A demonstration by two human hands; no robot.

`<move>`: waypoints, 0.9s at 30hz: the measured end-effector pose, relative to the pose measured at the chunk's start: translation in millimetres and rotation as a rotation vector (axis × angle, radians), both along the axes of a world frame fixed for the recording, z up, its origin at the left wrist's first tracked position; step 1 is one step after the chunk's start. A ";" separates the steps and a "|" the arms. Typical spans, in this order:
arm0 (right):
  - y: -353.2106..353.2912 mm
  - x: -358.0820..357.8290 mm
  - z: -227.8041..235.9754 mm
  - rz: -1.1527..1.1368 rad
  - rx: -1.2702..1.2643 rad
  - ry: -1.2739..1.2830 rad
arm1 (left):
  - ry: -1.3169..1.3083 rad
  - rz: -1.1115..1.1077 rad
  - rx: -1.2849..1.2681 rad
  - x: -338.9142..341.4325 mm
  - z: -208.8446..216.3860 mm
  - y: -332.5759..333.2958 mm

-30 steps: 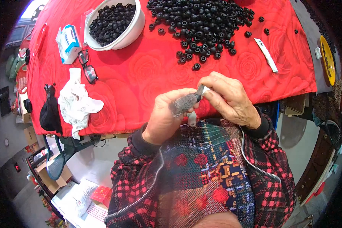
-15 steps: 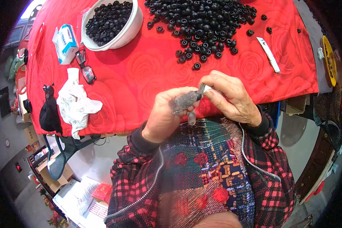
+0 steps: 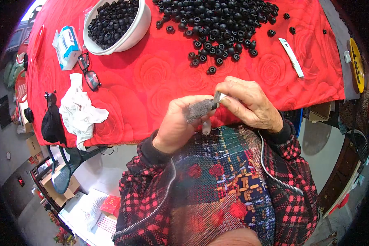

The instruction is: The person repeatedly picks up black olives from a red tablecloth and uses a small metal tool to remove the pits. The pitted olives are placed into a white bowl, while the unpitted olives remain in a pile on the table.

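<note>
My left hand [image 3: 174, 127] is closed in front of my chest. A fuzzy grey cover [image 3: 199, 110] wraps its thumb, and a pale cover [image 3: 206, 128] sits on a finger below. Between those fingers it pinches a small black rubber part [image 3: 214, 105], mostly hidden. With thumb and forefinger, my right hand [image 3: 252, 104] grips a small metal blade [image 3: 217, 97] that has a white wrapped end. The blade touches or nearly touches the black part.
Loose black round parts [image 3: 219, 33] lie heaped on the red tablecloth [image 3: 151, 78]. A white bowl [image 3: 141, 30] of similar parts stands at far left, near a tissue pack [image 3: 67, 47], glasses [image 3: 91, 78] and white cloth [image 3: 80, 112]. A white strip-shaped packet [image 3: 291, 57] lies right.
Both hands stay almost in place, with only a slight shift of the fingers at the blade. The view has moved slightly; the same things are held.
</note>
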State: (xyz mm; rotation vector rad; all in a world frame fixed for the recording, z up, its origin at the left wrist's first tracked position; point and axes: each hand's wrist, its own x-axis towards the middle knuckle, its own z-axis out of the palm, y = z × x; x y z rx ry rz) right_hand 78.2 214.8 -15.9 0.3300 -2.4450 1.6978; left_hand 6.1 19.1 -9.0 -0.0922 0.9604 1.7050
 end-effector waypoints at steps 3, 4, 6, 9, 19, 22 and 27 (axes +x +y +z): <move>1.8 0.2 -4.9 0.058 -0.024 0.000 | 0.034 -0.037 0.022 2.5 -3.5 -0.8; 3.0 0.4 -4.7 0.078 -0.018 -0.019 | -0.033 -0.028 0.041 0.7 -3.3 -0.6; 4.3 5.6 -6.5 0.190 -0.035 -0.016 | -0.167 -0.009 0.080 -4.4 -3.0 -0.4; -6.7 17.3 -2.8 0.303 0.098 0.032 | -0.051 0.151 0.171 -12.1 -19.3 -3.1; -24.5 -1.4 10.2 -0.187 -0.372 -0.296 | 1.219 0.199 -0.195 -0.7 -12.8 1.7; -33.4 -2.9 12.8 -0.223 -0.402 -0.328 | 1.498 0.261 -0.140 -3.8 -17.2 2.9; -20.6 -4.0 11.4 -0.069 -0.071 0.120 | 0.020 0.108 0.139 -3.3 -2.1 -9.7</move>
